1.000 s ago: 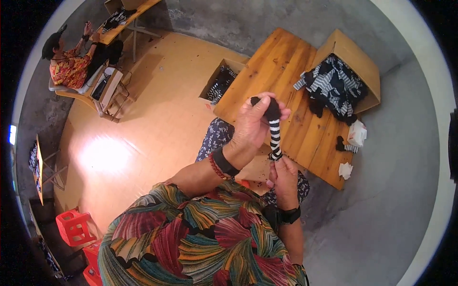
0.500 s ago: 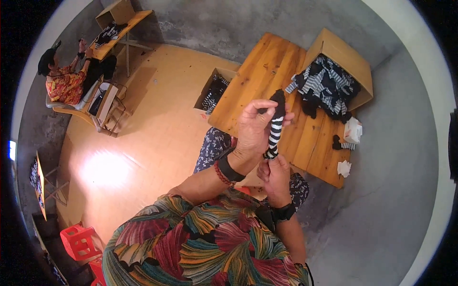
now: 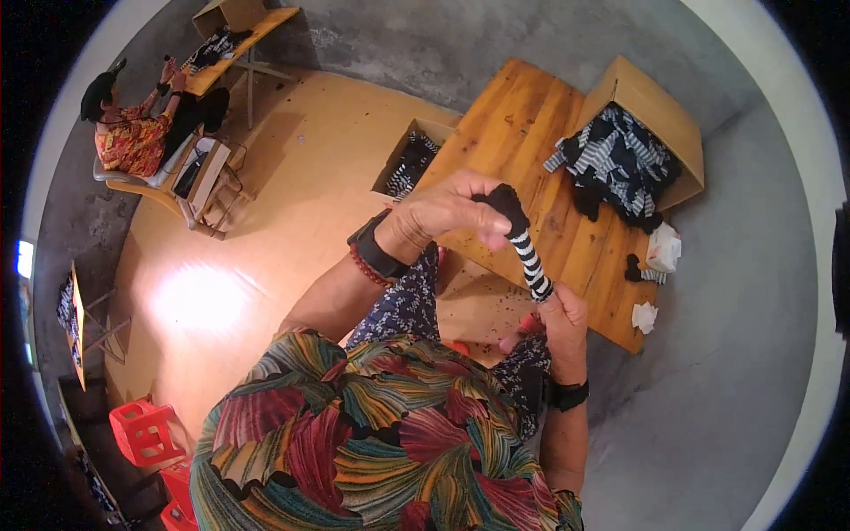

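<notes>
A black-and-white striped sock (image 3: pixel 526 248) with a black toe is stretched between my two hands, above the near edge of a wooden table (image 3: pixel 522 124). My left hand (image 3: pixel 447 211) pinches its black upper end. My right hand (image 3: pixel 561 308) grips its lower end. A black band sits on each wrist, and red beads on the left one. A cardboard box (image 3: pixel 651 106) on the table's far right corner spills a heap of striped socks (image 3: pixel 615 159).
A second open box (image 3: pixel 409 159) with striped socks stands on the floor left of the table. A small white packet (image 3: pixel 662 248), a dark sock and crumpled paper (image 3: pixel 645 316) lie on the table's right end. Another person (image 3: pixel 133 133) sits at a far-left desk. Red plastic stools (image 3: pixel 146 434) are at lower left.
My hands have kept hold of the sock and pulled it longer between them. My left hand has risen a little, and the head view has shifted slightly.
</notes>
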A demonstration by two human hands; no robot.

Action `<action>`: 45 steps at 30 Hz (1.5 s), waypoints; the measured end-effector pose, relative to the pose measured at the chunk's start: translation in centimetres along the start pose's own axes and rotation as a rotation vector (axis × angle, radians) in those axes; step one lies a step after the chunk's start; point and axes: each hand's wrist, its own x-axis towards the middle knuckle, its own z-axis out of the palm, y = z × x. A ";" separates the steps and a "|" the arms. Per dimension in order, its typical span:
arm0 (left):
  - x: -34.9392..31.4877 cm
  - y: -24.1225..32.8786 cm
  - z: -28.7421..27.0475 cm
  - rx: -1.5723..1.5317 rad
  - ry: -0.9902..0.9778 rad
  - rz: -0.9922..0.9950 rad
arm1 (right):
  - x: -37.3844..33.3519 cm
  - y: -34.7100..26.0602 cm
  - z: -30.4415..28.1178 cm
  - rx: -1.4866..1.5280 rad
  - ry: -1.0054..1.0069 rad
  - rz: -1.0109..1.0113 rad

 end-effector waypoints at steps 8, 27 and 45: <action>-0.4 -1.6 1.8 0.025 0.237 0.122 | -1.3 0.6 -0.3 -0.051 0.045 -0.015; -0.9 -0.4 1.8 -0.282 0.095 0.105 | -1.0 1.0 0.8 0.268 0.055 0.216; 0.0 -1.9 5.4 -0.080 0.308 0.163 | -2.4 2.3 -0.3 0.221 -0.009 0.196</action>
